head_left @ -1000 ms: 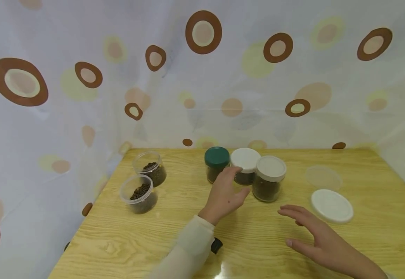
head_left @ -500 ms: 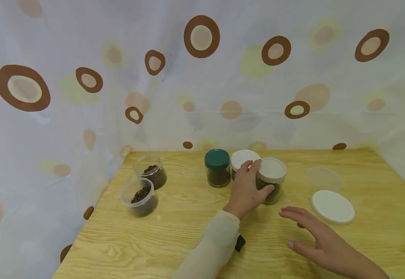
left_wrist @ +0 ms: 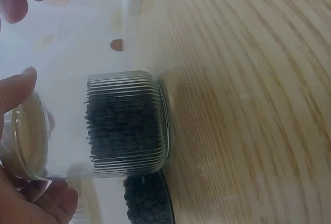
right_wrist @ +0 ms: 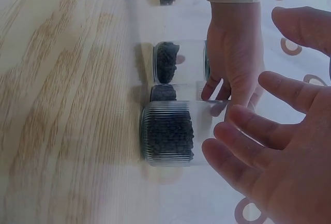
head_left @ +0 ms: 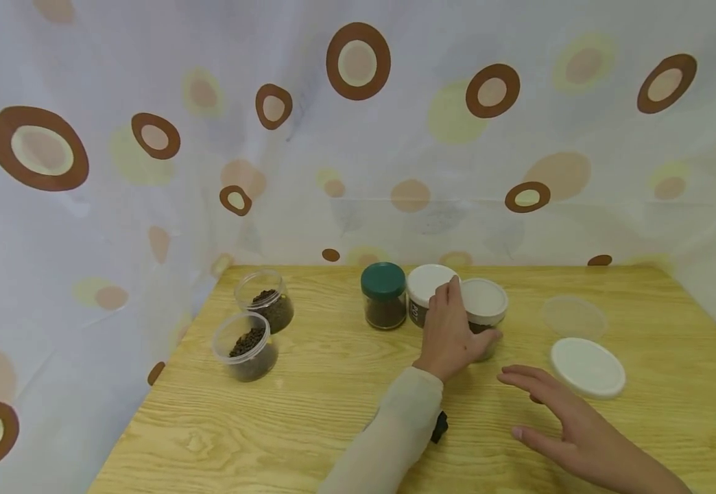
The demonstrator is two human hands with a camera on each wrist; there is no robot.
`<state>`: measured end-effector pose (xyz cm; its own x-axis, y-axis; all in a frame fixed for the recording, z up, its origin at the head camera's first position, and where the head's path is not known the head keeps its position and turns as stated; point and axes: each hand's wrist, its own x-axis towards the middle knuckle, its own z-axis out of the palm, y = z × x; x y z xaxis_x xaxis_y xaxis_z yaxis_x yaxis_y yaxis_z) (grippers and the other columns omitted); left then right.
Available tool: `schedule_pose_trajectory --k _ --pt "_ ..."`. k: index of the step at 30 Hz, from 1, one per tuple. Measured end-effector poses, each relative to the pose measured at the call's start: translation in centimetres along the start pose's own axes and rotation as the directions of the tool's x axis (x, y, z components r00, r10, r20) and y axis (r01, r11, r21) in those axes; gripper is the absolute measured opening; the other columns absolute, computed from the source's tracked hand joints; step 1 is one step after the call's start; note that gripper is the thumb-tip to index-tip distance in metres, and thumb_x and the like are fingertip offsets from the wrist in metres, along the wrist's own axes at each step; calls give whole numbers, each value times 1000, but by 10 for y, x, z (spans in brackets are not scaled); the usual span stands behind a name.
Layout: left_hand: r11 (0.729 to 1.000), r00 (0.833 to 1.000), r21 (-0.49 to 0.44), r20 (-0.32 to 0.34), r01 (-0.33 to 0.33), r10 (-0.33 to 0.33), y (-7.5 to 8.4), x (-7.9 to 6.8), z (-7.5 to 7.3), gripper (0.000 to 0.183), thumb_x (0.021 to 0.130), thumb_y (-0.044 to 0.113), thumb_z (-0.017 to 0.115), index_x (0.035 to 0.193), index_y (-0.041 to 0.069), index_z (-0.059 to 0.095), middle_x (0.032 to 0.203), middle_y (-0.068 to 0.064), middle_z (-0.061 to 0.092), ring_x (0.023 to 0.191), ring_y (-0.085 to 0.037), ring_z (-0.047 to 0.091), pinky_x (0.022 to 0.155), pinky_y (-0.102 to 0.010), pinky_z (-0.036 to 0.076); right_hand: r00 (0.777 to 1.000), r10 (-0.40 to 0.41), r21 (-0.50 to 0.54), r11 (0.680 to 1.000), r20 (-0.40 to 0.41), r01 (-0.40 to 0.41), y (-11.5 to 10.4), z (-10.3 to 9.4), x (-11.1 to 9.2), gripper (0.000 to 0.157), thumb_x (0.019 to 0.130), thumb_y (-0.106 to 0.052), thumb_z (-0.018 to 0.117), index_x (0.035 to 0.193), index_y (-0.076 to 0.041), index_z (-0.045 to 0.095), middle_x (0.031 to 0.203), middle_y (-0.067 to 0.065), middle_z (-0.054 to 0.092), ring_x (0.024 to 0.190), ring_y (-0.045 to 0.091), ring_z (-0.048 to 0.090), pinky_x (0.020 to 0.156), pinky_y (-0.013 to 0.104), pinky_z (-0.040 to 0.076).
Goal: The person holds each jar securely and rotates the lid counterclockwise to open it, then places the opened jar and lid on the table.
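Observation:
My left hand grips a ribbed glass jar near its white lid, fingers on the left side and thumb on the right. Dark bean-like bits fill its lower part. To its left stand a white-lidded jar with a dark label and a jar with a green lid. My right hand hovers over the table to the right, fingers spread and holding nothing. In the right wrist view its fingertips overlap the ribbed jar's upper end.
At the table's left side stand two lidless clear tubs with dark bits in them. A white lid and a thin translucent disc lie on the right. A patterned curtain hangs behind the wooden table.
My left hand has moved right, from near the middle white-lidded jar onto the ribbed jar, and has taken hold of it. My right hand has hardly moved.

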<state>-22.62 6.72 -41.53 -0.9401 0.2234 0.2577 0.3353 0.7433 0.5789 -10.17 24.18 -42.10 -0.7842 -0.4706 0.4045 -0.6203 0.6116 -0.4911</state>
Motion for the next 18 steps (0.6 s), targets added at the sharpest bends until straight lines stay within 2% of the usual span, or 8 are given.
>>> schedule_pose_trajectory --k 5,8,11,14,18 --pt "1000 999 -7 -35 20 -20 -1 0 2 92 79 52 77 151 15 34 143 -7 46 127 -23 51 97 -37 53 1000 -2 -27 1000 -11 2 1 -1 -1 72 81 -10 80 145 -23 48 143 -15 46 131 -18 34 86 15 50" --pt "998 999 -63 -31 12 -14 -4 -2 2 82 78 49 79 144 17 41 134 -5 54 120 -22 55 91 -35 54 1000 -17 -48 999 -26 15 2 0 -2 73 79 -9 81 144 -22 49 143 -15 46 131 -18 34 85 15 50" --pt "988 1000 -155 -2 15 -15 -6 -5 1 81 79 45 80 143 17 39 130 -4 58 117 -20 58 89 -32 54 999 -29 -49 998 -29 28 4 2 -2 73 79 -8 81 144 -21 49 143 -15 47 130 -17 35 84 16 51" --pt "966 999 -254 41 40 -30 -8 -9 0 87 79 42 81 147 15 33 133 -4 55 117 -19 59 91 -33 54 999 -31 -44 999 -27 30 3 3 -3 73 79 -8 80 144 -20 49 143 -14 47 129 -17 36 83 18 52" --pt "953 996 -296 76 69 -48 -9 -12 -1 95 78 44 81 151 13 27 138 -5 48 121 -18 56 96 -34 52 999 -19 -43 999 -30 18 1 3 -4 72 80 -8 80 144 -21 49 143 -15 47 129 -17 36 83 19 52"
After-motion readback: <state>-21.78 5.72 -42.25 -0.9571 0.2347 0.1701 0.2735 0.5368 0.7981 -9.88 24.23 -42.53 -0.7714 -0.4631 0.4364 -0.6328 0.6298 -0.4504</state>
